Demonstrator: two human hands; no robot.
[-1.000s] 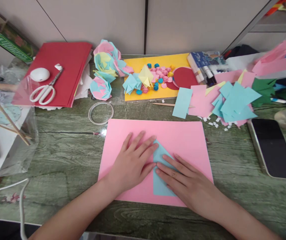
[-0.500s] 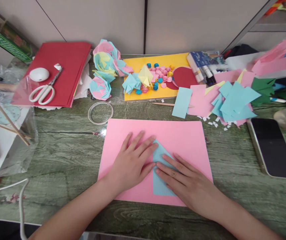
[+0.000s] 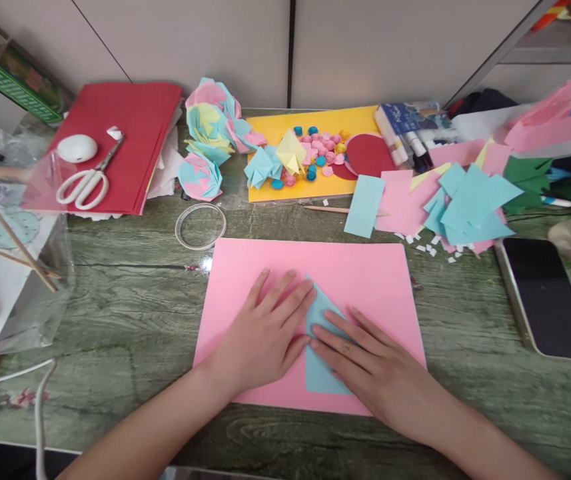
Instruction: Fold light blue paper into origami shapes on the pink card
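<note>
A folded piece of light blue paper (image 3: 324, 377) lies flat on a pink sheet (image 3: 365, 267) in the middle of the table. It has a slanted upper right edge and a point at the top. My left hand (image 3: 268, 327) rests palm down on the pink sheet, fingers spread, with its fingertips on the blue paper's left edge. Lying flat across the right part of the blue paper is my right hand (image 3: 372, 363), fingers stretched out; it hides the paper's right corner. The thumb of my left hand touches or nearly touches my right fingertips.
Beyond the pink sheet are a tape roll (image 3: 200, 226), folded paper flowers (image 3: 212, 123) and a yellow sheet (image 3: 265, 193) bearing small coloured pieces. White scissors (image 3: 85, 187) lie on red paper (image 3: 130, 107) at left. At right are blue paper pieces (image 3: 480, 200) and a phone (image 3: 550, 297).
My left hand has slid slightly down along the blue paper's left edge, baring its top point. My right hand stays in nearly the same place.
</note>
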